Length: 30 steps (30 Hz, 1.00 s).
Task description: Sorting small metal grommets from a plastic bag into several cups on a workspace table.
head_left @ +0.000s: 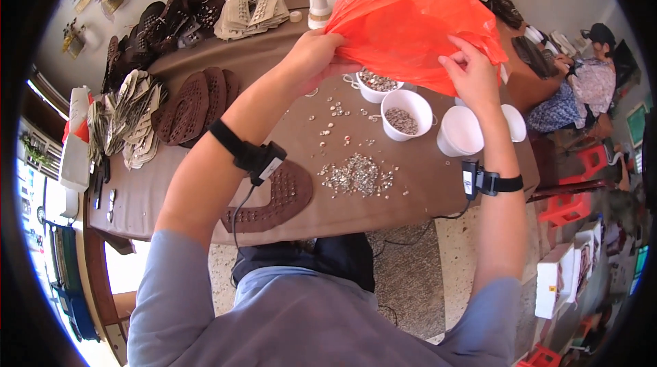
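Both hands hold up an orange plastic bag (410, 21) above the brown table (171, 192). My left hand (316, 57) grips the bag's left edge, my right hand (472, 74) pinches its lower right edge. Under the bag stand white cups (408, 115) filled with small silver beads, plus empty white cups (460, 131). A loose heap of silver beads (356, 175) lies on the table near me. A brown perforated shoe-upper piece (277, 199) lies under my left forearm. Each wrist carries a black strap with a small device.
Stacks of brown, dark and beige perforated shoe-upper pieces (195, 103) cover the table's left and far side. A white cone (319, 1) stands at the far edge. Another person (582, 86) sits at the right. Red stools (571, 206) and white boxes (554, 278) are on the floor right.
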Tool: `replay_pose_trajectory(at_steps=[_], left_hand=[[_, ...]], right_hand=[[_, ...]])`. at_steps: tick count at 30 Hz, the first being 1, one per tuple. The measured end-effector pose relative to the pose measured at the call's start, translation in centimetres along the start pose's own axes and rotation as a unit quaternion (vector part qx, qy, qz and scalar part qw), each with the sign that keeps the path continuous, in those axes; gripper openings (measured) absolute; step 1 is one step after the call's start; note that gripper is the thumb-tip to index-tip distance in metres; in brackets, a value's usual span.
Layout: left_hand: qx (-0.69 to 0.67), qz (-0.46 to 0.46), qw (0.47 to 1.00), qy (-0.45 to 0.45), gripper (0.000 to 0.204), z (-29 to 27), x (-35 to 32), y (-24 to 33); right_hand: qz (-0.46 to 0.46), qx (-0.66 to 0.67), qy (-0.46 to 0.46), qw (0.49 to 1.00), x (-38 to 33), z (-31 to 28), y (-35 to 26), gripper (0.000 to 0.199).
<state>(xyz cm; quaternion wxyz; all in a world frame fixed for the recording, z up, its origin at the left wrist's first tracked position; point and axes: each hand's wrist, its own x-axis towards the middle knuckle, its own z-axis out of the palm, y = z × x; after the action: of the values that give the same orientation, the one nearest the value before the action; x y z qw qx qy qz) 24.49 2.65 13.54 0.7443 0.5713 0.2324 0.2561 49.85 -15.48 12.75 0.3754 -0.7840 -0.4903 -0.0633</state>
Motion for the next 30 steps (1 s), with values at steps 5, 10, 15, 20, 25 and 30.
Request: replay_pose_trajectory(at_steps=[5, 10, 15, 20, 25, 30], left_hand=[[-0.048, -0.025, 0.997, 0.050, 0.030, -0.9, 0.7, -0.1], [-0.056, -0.019, 0.994, 0.092, 0.032, -4.9, 0.2, 0.2], [-0.052, 0.022, 0.990, 0.133, 0.031, -8.3, -2.2, 0.2], [-0.050, 0.035, 0.990, 0.131, 0.032, -12.1, -5.5, -1.0], [0.020, 0.096, 0.979, 0.178, 0.035, -14.9, -8.1, -4.5], [0.124, 0.190, 0.941, 0.250, 0.031, -16.5, -6.7, -8.6]], right_hand=[[-0.193, 0.010, -0.030, 0.981, -2.6, -1.2, -1.7, 0.039], [-0.315, 0.043, 0.020, 0.948, -6.4, -1.1, -5.9, 0.040], [-0.213, 0.058, 0.023, 0.975, -10.6, 1.2, -5.5, 0.025], [-0.022, 0.199, 0.020, 0.979, -11.7, 5.7, -4.7, 0.031], [0.026, 0.209, 0.039, 0.977, -10.0, 8.5, -8.7, 0.079], [-0.012, 0.051, 0.025, 0.998, -7.7, 11.6, -13.2, 0.110]])
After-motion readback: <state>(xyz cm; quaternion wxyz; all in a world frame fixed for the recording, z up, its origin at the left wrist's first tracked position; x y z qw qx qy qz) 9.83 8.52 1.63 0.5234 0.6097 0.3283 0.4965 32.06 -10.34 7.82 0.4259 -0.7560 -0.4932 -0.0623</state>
